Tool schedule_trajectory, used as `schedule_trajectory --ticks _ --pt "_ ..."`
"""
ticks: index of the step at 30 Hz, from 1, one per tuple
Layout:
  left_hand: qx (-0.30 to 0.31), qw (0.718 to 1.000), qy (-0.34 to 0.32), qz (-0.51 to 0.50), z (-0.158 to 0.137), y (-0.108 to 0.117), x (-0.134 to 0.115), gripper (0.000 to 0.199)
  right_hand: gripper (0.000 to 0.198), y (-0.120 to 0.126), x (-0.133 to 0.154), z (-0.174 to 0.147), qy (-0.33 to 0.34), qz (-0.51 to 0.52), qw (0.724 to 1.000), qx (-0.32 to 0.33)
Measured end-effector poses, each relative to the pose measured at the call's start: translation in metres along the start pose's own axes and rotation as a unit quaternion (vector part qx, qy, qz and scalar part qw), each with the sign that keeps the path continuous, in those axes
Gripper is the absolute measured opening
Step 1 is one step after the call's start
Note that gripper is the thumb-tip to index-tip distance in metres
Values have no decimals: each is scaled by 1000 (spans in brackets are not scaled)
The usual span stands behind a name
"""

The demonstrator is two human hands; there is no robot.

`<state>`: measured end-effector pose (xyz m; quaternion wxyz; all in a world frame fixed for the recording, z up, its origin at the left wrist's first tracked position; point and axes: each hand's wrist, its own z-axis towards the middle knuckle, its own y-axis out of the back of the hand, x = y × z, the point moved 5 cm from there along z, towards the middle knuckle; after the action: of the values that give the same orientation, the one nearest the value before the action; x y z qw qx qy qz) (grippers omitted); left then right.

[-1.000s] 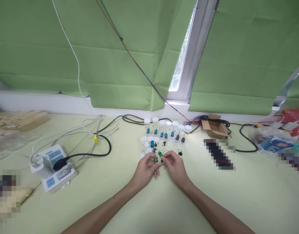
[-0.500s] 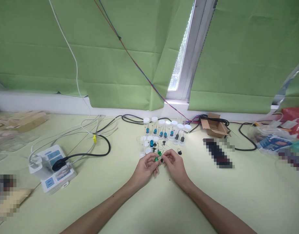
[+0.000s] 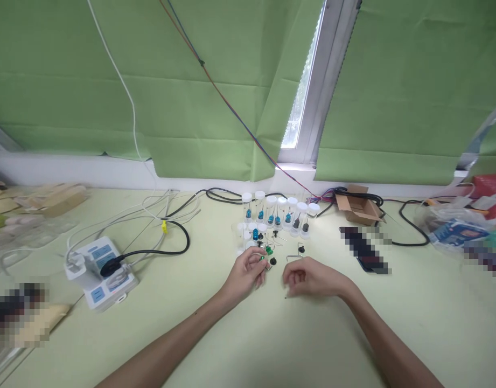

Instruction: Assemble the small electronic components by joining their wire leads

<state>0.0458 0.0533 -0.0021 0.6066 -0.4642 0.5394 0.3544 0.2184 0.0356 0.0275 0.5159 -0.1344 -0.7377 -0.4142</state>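
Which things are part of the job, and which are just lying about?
Likely the job: green piece in left hand, tiny dark bit by right hand, black piece, white-capped tubes.
Likely just lying about: power strip, cardboard box.

A pale yellow-green tabletop (image 3: 267, 350) fills the lower part of the room, its far edge running along a low white wall (image 3: 70, 170), with creased green cloth (image 3: 90, 97) hanging above it almost from the left corner to the right. Right of the middle of that far edge, the cloth parts around a slanting grey window frame (image 3: 330, 81), beside which a narrow strip of bright glass (image 3: 297, 110) lets in daylight. The tabletop looks brightest below this gap and dimmer toward its near edge
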Motion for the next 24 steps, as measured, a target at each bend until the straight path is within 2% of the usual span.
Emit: schedule_trajectory --ticks 2,4,12,19,24 --pt "1 1000 6 -1 0 0 1 36 17 -4 -4 -6 -1 9 1000 14" --pt "7 1000 7 -1 0 0 1 34 16 -4 -6 -9 16 2 999 -41" --pt "24 999 20 -39 0 1 -3 31 9 -12 -4 -3 73 -49 993 -83" --pt "42 997 16 -59 3 4 -1 29 14 -19 -3 0 70 -67 992 -86" --pt "50 994 37 -89 3 4 2 29 14 -22 0 2 62 -82 989 -107"
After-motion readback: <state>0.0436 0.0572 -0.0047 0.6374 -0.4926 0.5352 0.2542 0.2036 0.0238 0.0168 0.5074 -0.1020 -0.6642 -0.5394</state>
